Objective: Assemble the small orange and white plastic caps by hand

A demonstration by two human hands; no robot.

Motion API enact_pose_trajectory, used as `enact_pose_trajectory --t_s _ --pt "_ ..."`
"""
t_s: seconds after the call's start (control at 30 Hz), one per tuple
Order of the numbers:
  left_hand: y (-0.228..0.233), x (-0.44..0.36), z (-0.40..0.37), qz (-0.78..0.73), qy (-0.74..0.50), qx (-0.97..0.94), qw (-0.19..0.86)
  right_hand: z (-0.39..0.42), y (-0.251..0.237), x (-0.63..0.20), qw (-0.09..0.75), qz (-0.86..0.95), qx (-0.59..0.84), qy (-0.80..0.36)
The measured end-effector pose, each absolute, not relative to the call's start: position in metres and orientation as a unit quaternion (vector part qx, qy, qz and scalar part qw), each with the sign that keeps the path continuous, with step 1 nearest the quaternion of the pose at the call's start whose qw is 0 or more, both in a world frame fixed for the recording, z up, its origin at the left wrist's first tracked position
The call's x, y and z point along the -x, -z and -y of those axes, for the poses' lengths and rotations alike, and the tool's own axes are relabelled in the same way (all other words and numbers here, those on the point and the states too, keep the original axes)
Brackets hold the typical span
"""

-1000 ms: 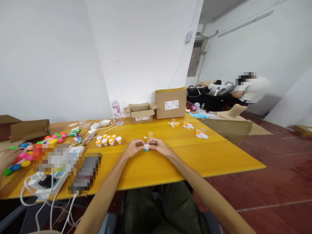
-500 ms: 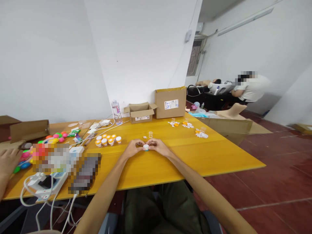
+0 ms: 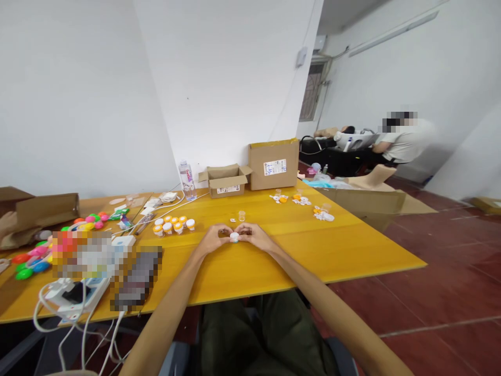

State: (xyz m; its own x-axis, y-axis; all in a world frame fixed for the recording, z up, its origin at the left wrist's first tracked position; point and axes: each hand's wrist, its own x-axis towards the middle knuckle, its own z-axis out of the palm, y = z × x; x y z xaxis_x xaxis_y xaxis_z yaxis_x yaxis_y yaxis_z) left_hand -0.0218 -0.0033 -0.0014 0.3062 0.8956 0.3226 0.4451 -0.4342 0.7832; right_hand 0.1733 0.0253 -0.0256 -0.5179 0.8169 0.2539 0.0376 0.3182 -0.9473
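Note:
Close to the middle of the table, my left hand (image 3: 215,237) and my right hand (image 3: 254,236) meet around a small round white piece (image 3: 234,236) with a bluish lower edge. Fingers of both hands pinch it from either side, so its exact kind is hard to make out. Just beyond my fingers stands a small clear plastic cup (image 3: 241,215), beside a tiny white piece (image 3: 233,220) with dark marks. Left of my hands is a cluster of small jars (image 3: 167,227) with white and orange lids.
Loose white and orange parts (image 3: 323,213) lie to the right. At the back are a water bottle (image 3: 187,180), an open small box (image 3: 227,181) and a large carton (image 3: 273,166). A power strip (image 3: 90,282) and colourful plastic balls (image 3: 35,258) lie left. A person (image 3: 407,138) sits far right.
At the left edge, another person's hand has moved away from the coloured balls toward the open carton. My own hands stay in place around the white piece.

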Motion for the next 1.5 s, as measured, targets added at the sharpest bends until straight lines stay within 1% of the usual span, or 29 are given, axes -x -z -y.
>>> enact_pose_trajectory --t_s 0.37,0.5,0.6,0.77,0.83,0.93,1.13,1.23,1.4,1.5 --pt "-0.001 0.022 0.005 -0.428 -0.388 -0.768 0.277 -0.025 0.023 -0.174 0.389 0.704 0.287 -0.520" --pt "-0.004 0.025 0.006 -0.428 -0.393 -0.769 0.267 -0.026 0.023 -0.176 0.407 0.700 0.283 -0.514" --pt "-0.006 0.029 0.005 -0.438 -0.399 -0.768 0.241 -0.028 0.024 -0.179 0.432 0.705 0.294 -0.479" --pt "-0.004 0.037 -0.002 -0.485 -0.425 -0.749 0.152 -0.037 0.029 -0.186 0.474 0.706 0.345 -0.398" --pt "-0.002 0.038 -0.003 -0.509 -0.416 -0.745 0.116 -0.040 0.032 -0.187 0.481 0.705 0.370 -0.366" --pt "0.000 0.037 -0.001 -0.535 -0.371 -0.755 0.079 -0.042 0.035 -0.185 0.481 0.721 0.384 -0.319" --pt "0.001 0.032 0.005 -0.554 -0.286 -0.780 0.058 -0.038 0.033 -0.180 0.439 0.783 0.384 -0.218" --pt "0.001 0.032 0.005 -0.548 -0.281 -0.786 0.061 -0.037 0.029 -0.176 0.400 0.816 0.386 -0.162" --pt "0.001 0.034 0.005 -0.538 -0.279 -0.792 0.073 -0.039 0.021 -0.167 0.303 0.856 0.411 -0.081" --pt "0.003 0.035 0.003 -0.556 -0.278 -0.781 0.066 -0.043 0.018 -0.162 0.273 0.863 0.423 -0.050"
